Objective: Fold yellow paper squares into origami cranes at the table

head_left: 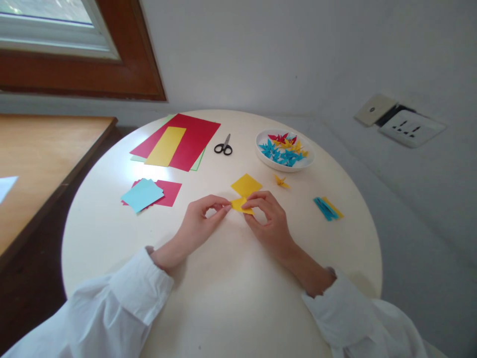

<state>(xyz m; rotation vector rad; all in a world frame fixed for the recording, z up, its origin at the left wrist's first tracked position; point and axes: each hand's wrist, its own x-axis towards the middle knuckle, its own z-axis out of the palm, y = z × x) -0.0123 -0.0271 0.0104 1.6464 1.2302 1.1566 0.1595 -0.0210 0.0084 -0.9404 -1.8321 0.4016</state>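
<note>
Between my two hands is a small piece of yellow paper (239, 205), partly folded. The thumb and forefinger of my left hand (203, 219) pinch its left corner. My right hand (270, 221) grips its right side, with fingertips lying over the paper and the thumb below. Just beyond it, a flat yellow paper square (246, 184) rests on the table, its near corner behind the held piece. Farther right lies a folded yellow paper crane (281, 182). The exact folds under my fingers are hidden.
A white dish (285, 168) holds several red, yellow and blue paper cranes. Black-handled scissors (223, 147) lie beside red sheets (194, 139) and a yellow strip (166, 145). Light blue squares (142, 194) sit at left, blue strips (325, 209) at right. The round white table (223, 298) meets the wall.
</note>
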